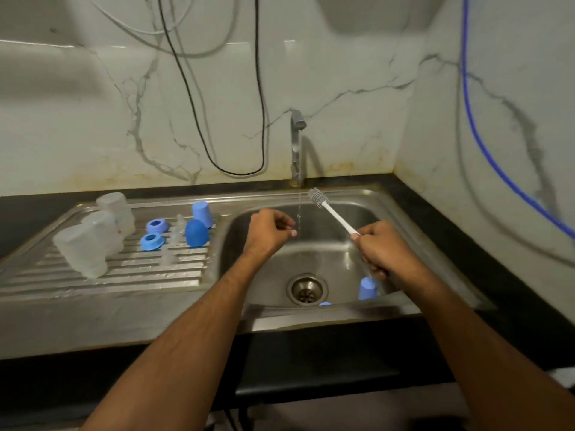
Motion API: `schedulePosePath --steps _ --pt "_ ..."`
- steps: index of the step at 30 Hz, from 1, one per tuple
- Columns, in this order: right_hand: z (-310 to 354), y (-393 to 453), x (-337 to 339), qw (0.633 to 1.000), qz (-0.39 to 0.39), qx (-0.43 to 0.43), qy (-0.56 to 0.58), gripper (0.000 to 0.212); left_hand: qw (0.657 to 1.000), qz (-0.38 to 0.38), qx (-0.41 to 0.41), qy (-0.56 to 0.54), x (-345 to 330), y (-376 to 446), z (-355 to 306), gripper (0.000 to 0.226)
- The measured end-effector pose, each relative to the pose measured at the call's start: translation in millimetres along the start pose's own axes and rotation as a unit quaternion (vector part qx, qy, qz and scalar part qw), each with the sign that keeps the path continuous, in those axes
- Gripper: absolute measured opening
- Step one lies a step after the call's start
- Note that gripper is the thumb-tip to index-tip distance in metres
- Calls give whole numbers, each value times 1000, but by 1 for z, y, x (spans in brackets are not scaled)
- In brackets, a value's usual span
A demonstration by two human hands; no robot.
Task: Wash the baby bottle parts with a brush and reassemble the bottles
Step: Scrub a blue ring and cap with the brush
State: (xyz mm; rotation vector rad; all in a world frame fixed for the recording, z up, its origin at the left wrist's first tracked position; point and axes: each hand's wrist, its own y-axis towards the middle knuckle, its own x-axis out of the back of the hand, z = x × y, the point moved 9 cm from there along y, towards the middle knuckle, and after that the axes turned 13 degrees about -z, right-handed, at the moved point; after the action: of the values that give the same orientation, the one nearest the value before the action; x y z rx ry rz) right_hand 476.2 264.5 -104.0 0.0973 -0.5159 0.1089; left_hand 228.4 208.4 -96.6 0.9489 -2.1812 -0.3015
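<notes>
Mid-wash: right hand (381,247) gripped the bottle brush (333,213) by its handle, head up beside the tap stream. Left hand (269,228) curled, apparently empty. Blue cap (367,288) sat in the sink (404,213); probably next pick-up.

White marble-veined wall (342,73); black surface (513,275); steel-grey ribbed drainboard (124,272); 3 frosted clear bottles (102,230); blue caps (196,233) and rings (152,241); white-handled grey brush (334,214); blue hose (485,144).
</notes>
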Motion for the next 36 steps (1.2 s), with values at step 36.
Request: schedulePosePath --steps 36 --pt "-53 70 26 999 -36 -32 -14 18 850 433 -255 157 -259 -59 -57 48"
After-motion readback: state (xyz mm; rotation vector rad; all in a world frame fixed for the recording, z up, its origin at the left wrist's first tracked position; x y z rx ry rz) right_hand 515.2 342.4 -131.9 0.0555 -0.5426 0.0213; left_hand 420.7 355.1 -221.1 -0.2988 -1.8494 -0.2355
